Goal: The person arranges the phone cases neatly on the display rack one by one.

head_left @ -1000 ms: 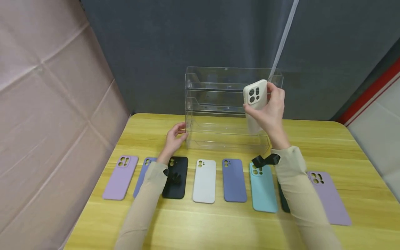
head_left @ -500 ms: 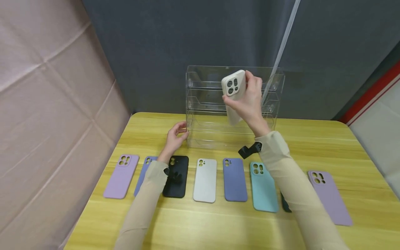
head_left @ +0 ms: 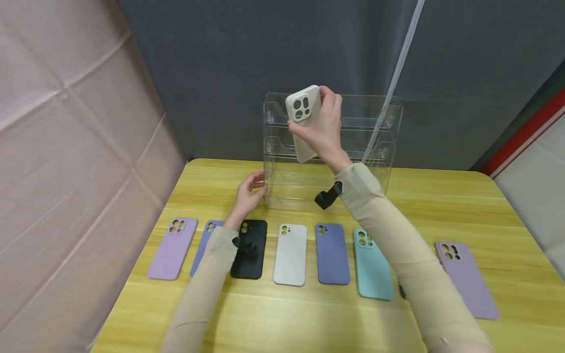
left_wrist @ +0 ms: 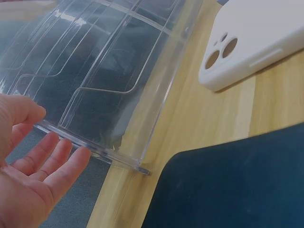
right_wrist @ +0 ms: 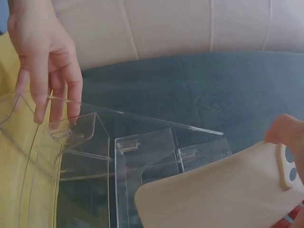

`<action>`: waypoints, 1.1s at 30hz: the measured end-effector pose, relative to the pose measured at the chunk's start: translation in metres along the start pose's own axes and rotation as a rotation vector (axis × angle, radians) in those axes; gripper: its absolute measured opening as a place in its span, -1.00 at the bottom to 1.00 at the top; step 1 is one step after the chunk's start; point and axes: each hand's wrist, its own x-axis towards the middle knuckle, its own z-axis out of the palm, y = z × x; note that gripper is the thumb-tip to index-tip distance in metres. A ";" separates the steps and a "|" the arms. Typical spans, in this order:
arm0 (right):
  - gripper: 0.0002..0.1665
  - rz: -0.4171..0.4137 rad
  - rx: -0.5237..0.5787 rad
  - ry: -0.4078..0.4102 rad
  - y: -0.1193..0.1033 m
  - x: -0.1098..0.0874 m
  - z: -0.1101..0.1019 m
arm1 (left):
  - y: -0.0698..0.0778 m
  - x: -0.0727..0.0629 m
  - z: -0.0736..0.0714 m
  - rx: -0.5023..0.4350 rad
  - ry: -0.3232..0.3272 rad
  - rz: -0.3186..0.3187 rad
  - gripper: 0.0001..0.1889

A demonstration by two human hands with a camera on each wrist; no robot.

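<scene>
My right hand [head_left: 324, 125] pinches a cream phone case [head_left: 305, 144] by its camera end, thumb on one long edge and fingers on the other. The case is raised in front of the upper left part of a clear acrylic tiered rack [head_left: 282, 202]. In the right wrist view the lower end of the cream case [right_wrist: 213, 194] slants toward the rack's clear dividers [right_wrist: 142, 147]. With fingers fairly straight, my left hand [head_left: 247, 195] touches the rack's left side. The left wrist view shows its fingertips [left_wrist: 78, 159] along the clear side panel.
Along the table [head_left: 287, 314] lie phone cases: lilac [head_left: 172, 250], blue partly under my left arm [head_left: 203, 245], black [head_left: 249, 250], white [head_left: 290, 255], blue-violet [head_left: 332, 255], turquoise [head_left: 374, 269] and another lilac [head_left: 470, 282]. A dark one is mostly hidden by my right sleeve.
My right hand has carried the cream phone case leftward and upward, from the rack's right side to its upper left. The left hand stays at the rack's side.
</scene>
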 end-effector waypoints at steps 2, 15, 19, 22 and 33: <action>0.00 -0.007 0.007 0.021 -0.003 0.004 0.006 | 0.007 -0.002 0.000 0.012 0.000 0.002 -0.55; 0.03 0.011 0.009 0.146 0.002 0.018 0.045 | 0.012 -0.001 0.001 0.018 -0.017 0.011 -0.55; 0.02 0.027 -0.005 0.186 0.005 0.017 0.054 | 0.012 -0.001 0.001 0.032 -0.008 -0.002 -0.55; 0.03 0.049 -0.008 0.207 0.005 0.016 0.060 | 0.012 -0.002 0.002 0.037 -0.001 -0.007 -0.56; 0.02 0.178 -0.047 0.240 -0.001 0.018 0.075 | 0.014 0.000 0.007 0.039 0.009 0.029 -0.56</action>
